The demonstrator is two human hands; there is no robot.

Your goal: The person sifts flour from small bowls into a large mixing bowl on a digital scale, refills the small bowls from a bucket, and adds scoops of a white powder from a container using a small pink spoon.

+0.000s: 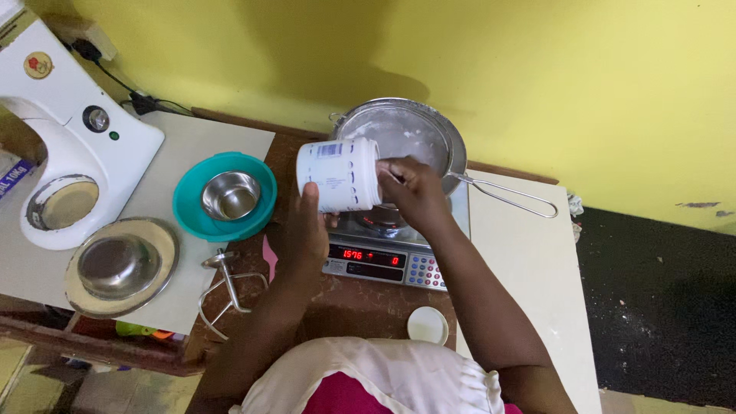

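1. Head view: the left hand [303,230] is wrapped around a white plastic tub [337,175], holding it tipped on its side with the open mouth turned toward the right hand.
2. The right hand [414,192] sits at the tub's mouth, fingers pinched shut on what seems to be a small utensil; too little of it shows to be sure.
3. Just beyond and beneath the right hand, a metal sieve [406,130] with a long wire handle rests over a digital scale [387,257]; white powder already coats the sieve, so some has gone in.
4. The tub's white lid [427,324] lies off on the surface, nearer the body.
5. Left of the left hand stand a teal bowl [192,201] holding a steel cup [230,195], a whisk attachment [226,284] and a white stand mixer [69,130].
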